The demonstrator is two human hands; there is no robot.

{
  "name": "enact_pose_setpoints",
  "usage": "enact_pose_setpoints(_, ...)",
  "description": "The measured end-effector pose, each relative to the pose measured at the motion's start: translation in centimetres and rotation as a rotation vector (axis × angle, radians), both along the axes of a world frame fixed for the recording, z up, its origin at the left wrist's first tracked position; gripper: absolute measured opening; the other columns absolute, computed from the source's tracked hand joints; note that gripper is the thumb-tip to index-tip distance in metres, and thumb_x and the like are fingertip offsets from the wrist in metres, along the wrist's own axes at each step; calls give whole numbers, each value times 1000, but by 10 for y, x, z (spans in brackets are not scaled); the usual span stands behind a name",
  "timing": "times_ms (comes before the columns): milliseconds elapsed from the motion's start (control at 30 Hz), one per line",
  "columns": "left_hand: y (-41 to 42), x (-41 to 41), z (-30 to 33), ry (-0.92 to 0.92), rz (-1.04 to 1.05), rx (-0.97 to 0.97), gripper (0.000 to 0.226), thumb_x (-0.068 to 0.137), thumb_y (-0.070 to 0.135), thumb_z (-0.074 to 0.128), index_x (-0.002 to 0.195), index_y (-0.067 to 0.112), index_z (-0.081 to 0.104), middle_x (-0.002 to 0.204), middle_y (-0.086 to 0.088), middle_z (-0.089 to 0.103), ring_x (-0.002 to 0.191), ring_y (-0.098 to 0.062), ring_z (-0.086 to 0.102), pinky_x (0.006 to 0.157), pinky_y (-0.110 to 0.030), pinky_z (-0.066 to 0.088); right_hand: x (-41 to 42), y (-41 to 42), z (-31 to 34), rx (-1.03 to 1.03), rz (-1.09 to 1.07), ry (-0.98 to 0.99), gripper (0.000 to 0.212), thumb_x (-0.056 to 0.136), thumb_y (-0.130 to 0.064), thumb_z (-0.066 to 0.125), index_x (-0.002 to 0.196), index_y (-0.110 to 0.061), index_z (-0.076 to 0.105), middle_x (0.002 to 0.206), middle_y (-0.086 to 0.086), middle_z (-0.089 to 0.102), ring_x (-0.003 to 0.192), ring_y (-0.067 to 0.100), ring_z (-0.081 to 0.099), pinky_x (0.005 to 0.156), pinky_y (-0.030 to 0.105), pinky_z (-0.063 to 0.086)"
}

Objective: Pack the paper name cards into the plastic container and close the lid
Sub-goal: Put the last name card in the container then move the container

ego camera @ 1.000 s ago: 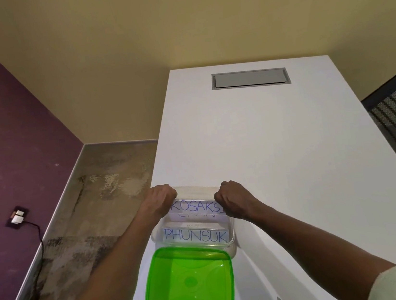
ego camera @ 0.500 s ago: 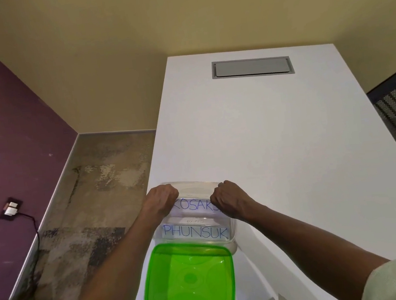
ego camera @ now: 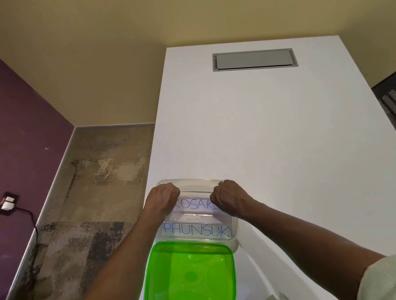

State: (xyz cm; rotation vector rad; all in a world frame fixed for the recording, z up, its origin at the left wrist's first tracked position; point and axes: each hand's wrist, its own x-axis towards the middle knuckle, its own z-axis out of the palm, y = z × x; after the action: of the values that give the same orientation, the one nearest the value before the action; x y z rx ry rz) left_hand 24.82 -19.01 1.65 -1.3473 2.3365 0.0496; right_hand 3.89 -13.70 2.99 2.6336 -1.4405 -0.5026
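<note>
Green lid [ego camera: 190, 280] at table's near edge, directly behind both hands [ego camera: 164, 201] [ego camera: 228, 197], fingers curled, seemingly pinching KOSAKS card [ego camera: 194, 205] inside container [ego camera: 233, 233].

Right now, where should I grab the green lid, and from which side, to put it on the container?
Probably by its two side edges, one from each side. The green lid lies flat on the white table, just nearer you than the clear container, so only its raised rim gives a hold. Both hands are busy with a card.

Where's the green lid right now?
In the head view the green lid lies flat on the white table, at its near edge between the forearms, touching the near side of the clear container. It is not on the container.
</note>
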Motion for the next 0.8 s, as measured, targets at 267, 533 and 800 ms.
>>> enact_pose_setpoints(267, 1, 1, -2, 7, 18, 22, 22, 89, 2, 46, 104, 6, 62, 109, -15, 63, 100, -32, 63, 81, -36, 48, 1, 1, -4, 13, 11, 32, 16, 75, -18, 70, 62, -25, 63, 59, -7, 63, 54, 11, 61, 50, 21, 39)
enact_pose_setpoints(533, 8, -4, 5, 23, 21, -36, 18, 90, 4, 51, 106, 5, 60, 105, -15, 63, 96, -29, 64, 79, -35, 50, 2, -1, -12, 122, -40, -173, 33, 97, 0, 31, 100, -8, 63, 102, 14, 65, 96, 32, 60, 71, 36, 38)
enact_pose_setpoints(800, 15, -5, 17, 117, 128, -16, 20, 92, -2, 43, 101, 4, 60, 106, -15, 62, 98, -33, 64, 79, -38, 51, -2, 7, -5, 141, -136, -306, 29, 92, 3, 34, 94, -2, 62, 98, 19, 65, 96, 32, 58, 67, 34, 32)
